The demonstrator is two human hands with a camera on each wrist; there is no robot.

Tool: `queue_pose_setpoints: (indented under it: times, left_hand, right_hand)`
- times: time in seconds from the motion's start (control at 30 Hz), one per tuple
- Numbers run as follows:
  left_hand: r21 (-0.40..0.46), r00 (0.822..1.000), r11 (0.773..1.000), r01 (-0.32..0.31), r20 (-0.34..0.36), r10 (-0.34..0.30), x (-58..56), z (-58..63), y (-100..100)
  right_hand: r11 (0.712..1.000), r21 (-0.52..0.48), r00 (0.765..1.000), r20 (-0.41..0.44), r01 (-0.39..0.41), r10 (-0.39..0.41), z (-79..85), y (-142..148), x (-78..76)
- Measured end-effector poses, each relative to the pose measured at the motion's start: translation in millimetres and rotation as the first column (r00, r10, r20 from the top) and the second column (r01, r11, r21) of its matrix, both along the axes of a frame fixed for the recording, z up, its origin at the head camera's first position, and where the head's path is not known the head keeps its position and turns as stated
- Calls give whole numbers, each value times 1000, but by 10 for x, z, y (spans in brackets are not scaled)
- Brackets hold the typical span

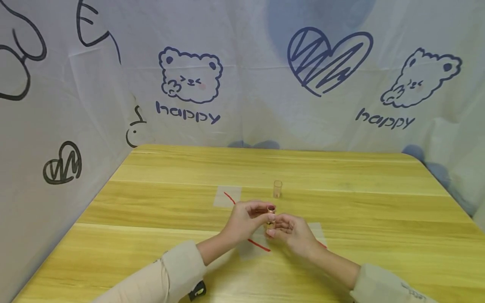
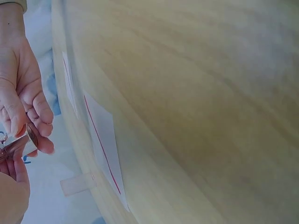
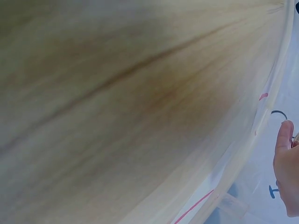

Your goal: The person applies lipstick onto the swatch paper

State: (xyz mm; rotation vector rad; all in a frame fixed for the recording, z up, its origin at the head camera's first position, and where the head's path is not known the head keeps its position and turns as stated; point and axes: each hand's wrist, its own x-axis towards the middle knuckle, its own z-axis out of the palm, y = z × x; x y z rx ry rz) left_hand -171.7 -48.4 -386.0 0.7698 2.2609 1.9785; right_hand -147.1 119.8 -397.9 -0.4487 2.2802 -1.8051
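Note:
Both hands hold a shiny rose-gold lipstick tube (image 1: 271, 209) upright over the middle of the table. The left hand (image 1: 243, 221) pinches its upper part between thumb and fingers. From the other side the right hand (image 1: 297, 236) grips the lower, clear-looking base, thumb in front. The round top end of the tube looks dark inside. In the left wrist view the flared metal end of the tube (image 2: 31, 140) shows between the two hands. Just beyond them a clear pinkish cap (image 1: 278, 189) stands on the table. The right wrist view catches only part of a hand (image 3: 287, 163).
Pale rectangles with red lines lie on the wooden table (image 1: 151, 206): one at the back left (image 1: 227, 196), one under the hands (image 1: 254, 249), one partly behind the right hand (image 1: 317, 231). A printed white curtain (image 1: 250, 92) hangs behind. Something black (image 1: 198, 290) shows beside the left sleeve.

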Motion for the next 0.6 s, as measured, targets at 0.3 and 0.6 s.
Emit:
queue_pose_setpoints:
  times: [0.3,0.6]
  left_hand:
    - [-8,994,995,-98,38,98,38,16,32]
    - [-3,981,982,-187,49,187,67,44,63]
  right_hand:
    - [1000,20,1000,-16,16,-16,6,-2,6]
    - [999,34,999,-34,27,-26,15,-3,-2]
